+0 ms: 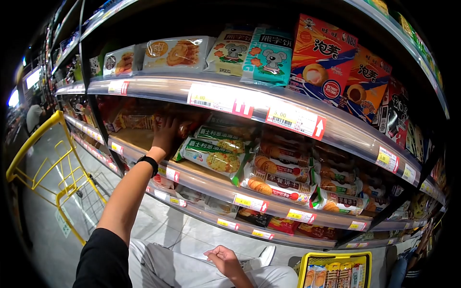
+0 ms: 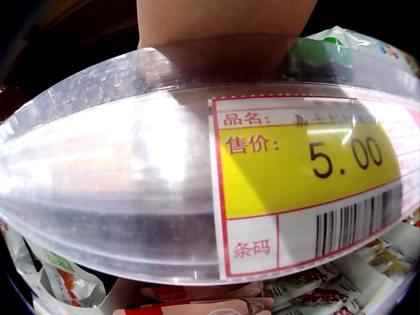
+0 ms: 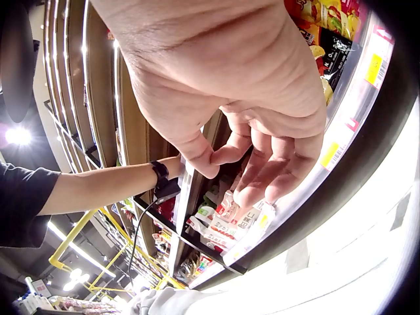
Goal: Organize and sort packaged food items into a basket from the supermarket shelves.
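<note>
My left hand [image 1: 165, 134] reaches into the middle shelf, beside a dark red package [image 1: 190, 119]; shadow hides whether the fingers grip it. Just right of the hand lie green and white biscuit packs [image 1: 213, 156]. The left wrist view shows a bare wrist [image 2: 223, 23] behind the clear shelf strip [image 2: 131, 164] with its 5.00 price label [image 2: 315, 170]; the fingers are out of that view. Low over the lap, my right hand [image 1: 224, 261] is empty. In the right wrist view, the fingers of this hand [image 3: 230, 85] hang loosely bent, thumb near the index finger.
A yellow basket [image 1: 301, 271] with packaged snacks stands on the floor at the lower right. At the left is a yellow cart [image 1: 60, 194]. Boxes [image 1: 324, 53] and bags line the shelf above, whose edge [image 1: 158, 86] overhangs the left hand. A person [image 1: 34, 115] is farther back.
</note>
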A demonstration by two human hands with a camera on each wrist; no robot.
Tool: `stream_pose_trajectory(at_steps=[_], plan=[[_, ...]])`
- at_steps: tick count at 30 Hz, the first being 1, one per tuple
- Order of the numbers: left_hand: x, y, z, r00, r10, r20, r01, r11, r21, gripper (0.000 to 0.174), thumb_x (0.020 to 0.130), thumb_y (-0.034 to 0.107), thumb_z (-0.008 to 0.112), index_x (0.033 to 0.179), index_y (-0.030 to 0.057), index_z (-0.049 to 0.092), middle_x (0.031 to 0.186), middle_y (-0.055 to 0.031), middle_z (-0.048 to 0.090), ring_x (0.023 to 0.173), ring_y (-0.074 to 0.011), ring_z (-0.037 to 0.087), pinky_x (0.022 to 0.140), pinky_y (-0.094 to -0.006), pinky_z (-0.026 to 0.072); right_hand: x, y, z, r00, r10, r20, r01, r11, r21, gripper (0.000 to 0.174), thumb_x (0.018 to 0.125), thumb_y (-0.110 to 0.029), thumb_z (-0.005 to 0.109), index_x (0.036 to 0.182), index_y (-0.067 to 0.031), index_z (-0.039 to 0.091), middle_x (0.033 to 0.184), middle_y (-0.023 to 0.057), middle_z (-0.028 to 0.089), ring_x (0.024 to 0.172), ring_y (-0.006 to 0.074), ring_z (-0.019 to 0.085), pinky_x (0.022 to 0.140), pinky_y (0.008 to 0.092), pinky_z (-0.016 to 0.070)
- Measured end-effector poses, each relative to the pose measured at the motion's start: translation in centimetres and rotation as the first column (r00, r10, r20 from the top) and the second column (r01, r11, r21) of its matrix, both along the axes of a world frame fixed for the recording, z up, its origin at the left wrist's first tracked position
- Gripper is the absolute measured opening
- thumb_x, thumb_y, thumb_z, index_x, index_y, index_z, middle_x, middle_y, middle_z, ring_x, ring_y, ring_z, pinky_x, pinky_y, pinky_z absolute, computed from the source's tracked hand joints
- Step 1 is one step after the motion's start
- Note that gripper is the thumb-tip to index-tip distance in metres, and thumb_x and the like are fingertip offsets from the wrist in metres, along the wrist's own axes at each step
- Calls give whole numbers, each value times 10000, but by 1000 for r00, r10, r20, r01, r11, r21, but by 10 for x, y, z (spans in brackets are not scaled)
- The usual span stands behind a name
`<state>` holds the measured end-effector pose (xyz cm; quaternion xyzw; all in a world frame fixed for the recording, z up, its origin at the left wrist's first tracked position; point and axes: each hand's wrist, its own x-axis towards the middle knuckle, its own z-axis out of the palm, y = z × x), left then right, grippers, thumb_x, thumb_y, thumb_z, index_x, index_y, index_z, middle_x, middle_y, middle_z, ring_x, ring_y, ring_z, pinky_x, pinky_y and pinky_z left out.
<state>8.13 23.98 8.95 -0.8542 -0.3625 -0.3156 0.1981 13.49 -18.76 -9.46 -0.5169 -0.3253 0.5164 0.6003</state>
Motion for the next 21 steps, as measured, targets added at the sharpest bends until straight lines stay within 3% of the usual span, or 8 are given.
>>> stream_pose_trajectory(at_steps=[4, 6, 8, 10, 11, 12, 16, 21], plan=[[0, -2, 0, 1000, -7, 7, 7, 1000, -2, 532, 909, 303, 631, 1368, 91, 467, 1446, -159, 479, 1423, -348, 392, 1152, -676, 234, -1, 0, -2, 999, -35, -10, 35, 998, 58, 148, 965, -98, 695, 892, -2, 609, 865, 57, 702, 817, 79, 632, 758, 228, 499], [0, 9, -6, 999, 19, -26, -17, 999, 43, 527, 912, 303, 627, 1370, 97, 469, 1445, -160, 480, 1420, -350, 395, 1148, -676, 239, 4, 0, -2, 996, 57, 68, -53, 997, -61, 98, 980, -50, 642, 937, 23, 594, 1084, 161, 720, 969, 162, 671, 908, 298, 541], [-3, 20, -10, 997, 41, -59, -35, 995, 88, 523, 914, 303, 623, 1372, 103, 470, 1443, -161, 481, 1417, -352, 398, 1144, -676, 244, -3, -1, 3, 999, 6, 32, -6, 1000, -15, 129, 972, -82, 672, 908, 7, 604, 936, 86, 683, 855, 111, 620, 806, 263, 506], [0, 17, -1, 999, -45, -11, 41, 966, -255, 524, 911, 294, 624, 1386, 135, 471, 1437, -162, 484, 1411, -359, 404, 1140, -679, 240, -3, 0, 8, 998, -63, -2, 63, 997, 35, 162, 963, -114, 701, 878, -8, 614, 789, 12, 646, 740, 61, 569, 705, 227, 471], [1, 18, -10, 999, -31, -21, 31, 999, 44, 523, 913, 295, 628, 1394, 165, 471, 1434, -164, 485, 1409, -364, 409, 1145, -680, 226, -2, 0, 9, 996, -57, 63, 55, 998, 33, 170, 961, -128, 705, 879, -7, 618, 786, 12, 645, 735, 59, 564, 702, 230, 471], [1, 6, 1, 997, 15, -76, -16, 1000, -13, 615, 927, 356, 626, 1441, 89, 417, 1501, -204, 432, 1431, -388, 377, 1173, -638, 227, -2, -1, 9, 991, -50, 127, 47, 998, 28, 180, 958, -143, 710, 880, -7, 622, 783, 12, 644, 729, 57, 559, 699, 232, 471], [1, 12, -1, 996, 10, -89, -12, 1000, -20, 597, 937, 396, 607, 1416, 86, 434, 1480, -205, 447, 1423, -387, 385, 1169, -640, 246, -2, 0, 4, 995, -50, 92, 50, 999, 3, 198, 951, -171, 716, 882, -8, 627, 788, 13, 651, 738, 61, 569, 705, 237, 478], [1, 16, -8, 998, 41, -54, -40, 999, 15, 529, 920, 238, 612, 1407, 121, 444, 1430, -154, 481, 1385, -353, 441, 1162, -653, 242, -2, -2, 15, 989, -47, 141, 54, 997, -47, 218, 942, -211, 714, 887, -16, 634, 800, 13, 662, 741, 80, 590, 708, 254, 488]])
